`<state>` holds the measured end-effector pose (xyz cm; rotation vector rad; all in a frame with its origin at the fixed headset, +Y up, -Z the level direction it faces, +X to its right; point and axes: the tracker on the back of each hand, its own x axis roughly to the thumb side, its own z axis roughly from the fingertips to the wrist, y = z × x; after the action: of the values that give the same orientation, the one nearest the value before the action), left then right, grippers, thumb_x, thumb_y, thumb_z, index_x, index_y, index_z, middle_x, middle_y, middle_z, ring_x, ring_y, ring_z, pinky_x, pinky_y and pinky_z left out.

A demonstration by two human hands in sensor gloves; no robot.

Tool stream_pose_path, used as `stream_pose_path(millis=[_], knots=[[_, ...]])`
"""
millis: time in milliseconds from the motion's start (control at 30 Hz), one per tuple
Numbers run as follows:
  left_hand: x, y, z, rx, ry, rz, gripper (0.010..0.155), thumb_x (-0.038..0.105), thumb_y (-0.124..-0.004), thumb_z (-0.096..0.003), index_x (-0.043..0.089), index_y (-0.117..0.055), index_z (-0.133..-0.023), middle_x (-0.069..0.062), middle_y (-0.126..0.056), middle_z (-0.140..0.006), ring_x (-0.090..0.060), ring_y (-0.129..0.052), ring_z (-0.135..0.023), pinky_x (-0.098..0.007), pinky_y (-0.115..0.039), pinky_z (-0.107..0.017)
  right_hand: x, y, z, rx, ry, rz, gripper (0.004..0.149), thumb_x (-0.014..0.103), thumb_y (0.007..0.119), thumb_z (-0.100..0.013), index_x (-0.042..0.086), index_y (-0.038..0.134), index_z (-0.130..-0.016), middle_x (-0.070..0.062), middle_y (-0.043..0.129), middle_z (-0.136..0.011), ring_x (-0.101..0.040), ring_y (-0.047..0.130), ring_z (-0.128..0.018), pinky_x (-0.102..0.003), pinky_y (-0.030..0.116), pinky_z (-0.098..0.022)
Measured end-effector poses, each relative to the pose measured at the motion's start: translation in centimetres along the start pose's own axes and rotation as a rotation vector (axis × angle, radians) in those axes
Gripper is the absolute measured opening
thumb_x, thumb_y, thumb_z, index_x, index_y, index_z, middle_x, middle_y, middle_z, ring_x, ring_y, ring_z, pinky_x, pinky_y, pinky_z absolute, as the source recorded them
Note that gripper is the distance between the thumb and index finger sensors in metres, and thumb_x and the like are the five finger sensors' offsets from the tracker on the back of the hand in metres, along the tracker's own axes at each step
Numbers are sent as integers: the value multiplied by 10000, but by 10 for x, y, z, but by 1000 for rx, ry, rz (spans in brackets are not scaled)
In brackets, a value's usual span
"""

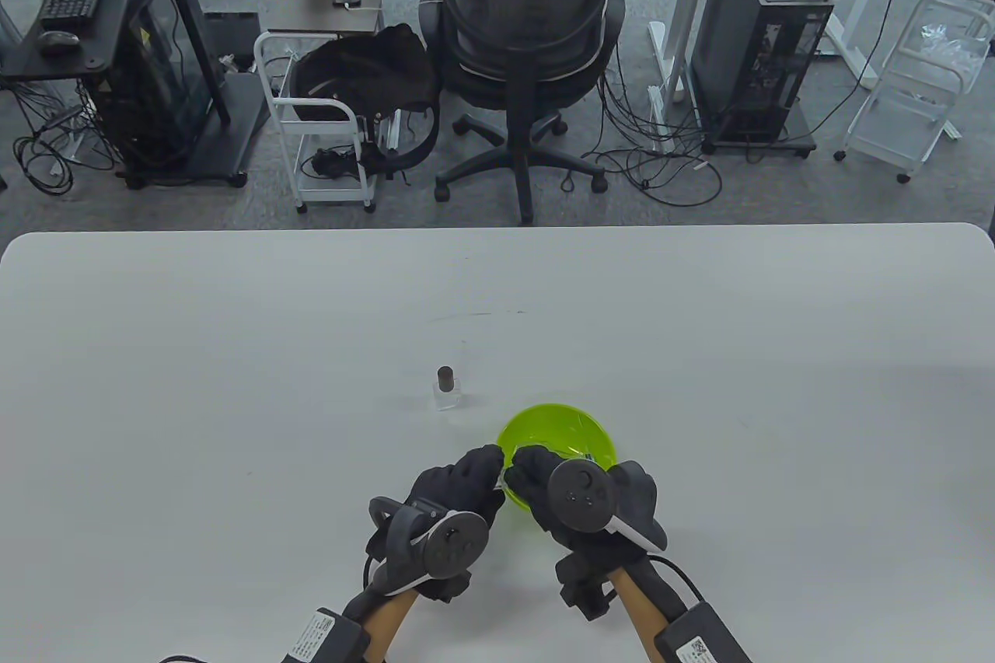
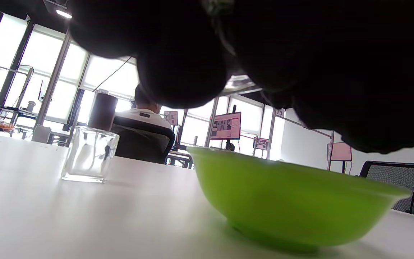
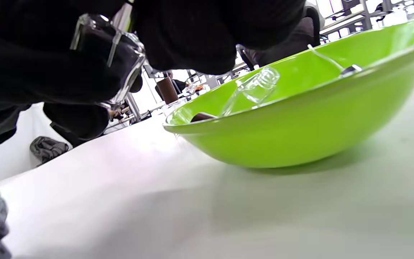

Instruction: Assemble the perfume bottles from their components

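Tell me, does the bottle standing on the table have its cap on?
Yes. The bottle stands upright beside the bowl with a dark cap on top.

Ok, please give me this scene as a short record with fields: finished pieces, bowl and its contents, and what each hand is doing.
finished bottle: one capped bottle upright on the table, beyond and left of the bowl
bowl: green bowl in front of the hands
bowl contents: a lying clear bottle, a spray tube, a dark cap
left hand: fingers curled at a glass piece held between both hands
right hand: fingers meet the left at that piece
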<state>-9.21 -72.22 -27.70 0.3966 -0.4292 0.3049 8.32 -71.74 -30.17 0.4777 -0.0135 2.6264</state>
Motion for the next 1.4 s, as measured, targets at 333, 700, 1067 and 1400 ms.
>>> stream_pose_path(millis=[333, 700, 1067, 1400], knots=[[5, -1, 0, -8, -23, -10, 544, 411, -848, -453, 190, -746, -940, -57, -924, -861, -115, -1048, -443, -272, -884, -454, -2, -1, 0, -36, 20, -78, 489, 457, 513, -623, 153, 640, -983, -65, 874, -713, -19, 921, -451, -310, 854, -486], [6, 4, 1, 4, -15, -24, 540, 406, -854, -453, 184, -756, -936, -68, -929, -851, -121, -1045, -431, -275, -881, -448, 0, 0, 0, 0, -27, 47, 555, 468, 472, -633, 63, 704, -935, -27, 895, -652, -43, 920, -398, -330, 845, -447], [13, 0, 1, -1, -48, -59, 541, 412, -851, -450, 195, -753, -935, -54, -927, -856, -118, -1044, -436, -273, -881, -452, -2, 2, 0, -65, 77, -86, 446, 379, 518, -675, 88, 563, -1011, -69, 882, -652, -27, 908, -378, -313, 846, -438], [1, 5, 1, -1, 13, 16, 540, 411, -850, -450, 192, -754, -934, -56, -927, -855, -118, -1045, -434, -273, -881, -449, 4, -9, -2, 175, -79, -93, 537, 299, 632, -646, 99, 469, -1117, -184, 746, -960, -171, 908, -707, -439, 796, -631]])
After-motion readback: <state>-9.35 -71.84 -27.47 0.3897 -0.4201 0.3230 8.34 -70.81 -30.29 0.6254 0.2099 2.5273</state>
